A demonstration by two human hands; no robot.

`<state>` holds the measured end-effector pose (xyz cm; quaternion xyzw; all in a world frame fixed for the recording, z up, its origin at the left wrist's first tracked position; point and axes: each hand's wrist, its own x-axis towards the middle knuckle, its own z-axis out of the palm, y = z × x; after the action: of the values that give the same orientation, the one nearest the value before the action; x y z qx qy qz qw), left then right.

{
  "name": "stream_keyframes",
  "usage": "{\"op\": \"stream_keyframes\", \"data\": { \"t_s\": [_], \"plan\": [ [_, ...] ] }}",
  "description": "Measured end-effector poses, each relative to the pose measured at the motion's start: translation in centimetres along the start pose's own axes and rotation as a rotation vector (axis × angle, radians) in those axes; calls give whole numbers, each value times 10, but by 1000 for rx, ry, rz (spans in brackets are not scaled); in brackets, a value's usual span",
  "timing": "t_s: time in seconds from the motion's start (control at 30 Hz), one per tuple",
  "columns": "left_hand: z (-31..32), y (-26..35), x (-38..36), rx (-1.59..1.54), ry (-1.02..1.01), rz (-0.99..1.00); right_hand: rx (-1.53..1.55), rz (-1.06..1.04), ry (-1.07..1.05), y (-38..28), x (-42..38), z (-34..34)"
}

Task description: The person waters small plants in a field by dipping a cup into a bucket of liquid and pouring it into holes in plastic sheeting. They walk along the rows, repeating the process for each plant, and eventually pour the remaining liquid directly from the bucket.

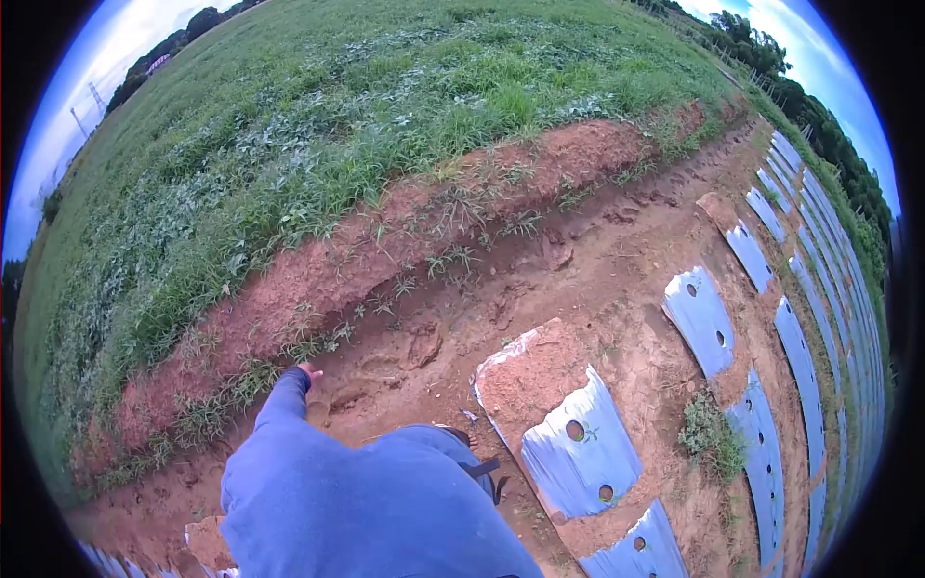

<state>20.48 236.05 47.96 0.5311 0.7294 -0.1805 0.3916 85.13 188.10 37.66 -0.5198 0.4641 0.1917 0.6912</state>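
My left hand [310, 370] shows small beyond a dark cuff, at the end of a blue sleeve [281, 400]. It hangs over the muddy furrow [385, 371], near the weeds along the bank. Nothing can be made out in it, and its fingers are too small to read. My right hand is out of sight. Below the camera my blue top [366, 511] fills the lower middle, with dark straps [487, 472] at its right side.
A reddish earth bank [328, 255] borders a green field [385, 106] on the left. To the right, raised beds carry silvery plastic mulch [588, 453] with round holes, partly covered by soil. A leafy weed clump [708, 429] grows between beds. Footprints mark the wet furrow.
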Motion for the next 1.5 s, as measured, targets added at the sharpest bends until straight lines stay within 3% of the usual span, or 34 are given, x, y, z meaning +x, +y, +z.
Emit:
{"op": "stream_keyframes", "data": {
  "t_s": [0.03, 0.07, 0.1, 0.17, 0.23, 0.3, 0.33, 0.37, 0.47, 0.5, 0.6, 0.67, 0.77, 0.87, 1.0, 1.03, 1.13, 1.2, 1.27, 1.33, 1.4, 1.5],
  "plan": [
    [0, 49, 66, 117, 15, 212, -24, -11, 38, -11, 5, -3],
    [-17, 139, 74, 48, -74, 360, -30, -17, 90, -21, 6, -8],
    [-29, 232, 74, -56, -126, 378, -14, -23, 157, -27, 6, -17],
    [-36, 391, 160, 142, 102, 637, 36, -22, 285, -32, 1, -16],
    [-37, 584, 126, 119, 218, 932, 94, -8, 393, -35, -1, -5],
    [-21, 753, 132, -112, -31, 1052, 137, 23, 466, -35, 0, 16],
    [-10, 832, 114, -13, -48, 1189, 153, 51, 502, -33, 0, 25],
    [0, 895, 91, 85, -65, 1326, 163, 72, 534, -32, 0, 36],
    [30, 1048, 9, 468, -74, 1496, 230, 148, 617, -37, 0, 72],
    [40, 1080, -25, 493, -115, 1388, 241, 173, 647, -40, -4, 83],
    [75, 1150, -35, 676, -204, 1500, 285, 233, 694, -61, -11, 132],
    [89, 1179, -44, 814, -459, 1373, 308, 259, 705, -74, -13, 167],
    [100, 1210, -36, 878, -610, 1321, 317, 271, 703, -101, -12, 221],
    [101, 1242, -11, 719, -693, 1184, 316, 285, 670, -134, -2, 288],
    [88, 1283, 89, 622, -671, 1221, 245, 280, 623, -190, 26, 378],
    [86, 1288, 141, 444, -701, 1238, 214, 257, 617, -205, 37, 402],
    [27, 1302, 208, 352, -497, 781, 9, 0, 574, -221, 97, 462],
    [-6, 1292, 299, 174, -373, 794, -198, 38, 748, -236, 133, 506],
    [-25, 1268, 362, -228, -235, 716, -171, 61, 783, -266, 147, 562],
    [-43, 1264, 334, -252, -115, 373, -84, 71, 760, -293, 159, 611],
    [-52, 1274, 356, -197, -172, 415, -35, 95, 744, -313, 166, 661],
    [-55, 1365, 367, -264, -216, 411, 44, 103, 736, -345, 185, 721]
  ]
}}
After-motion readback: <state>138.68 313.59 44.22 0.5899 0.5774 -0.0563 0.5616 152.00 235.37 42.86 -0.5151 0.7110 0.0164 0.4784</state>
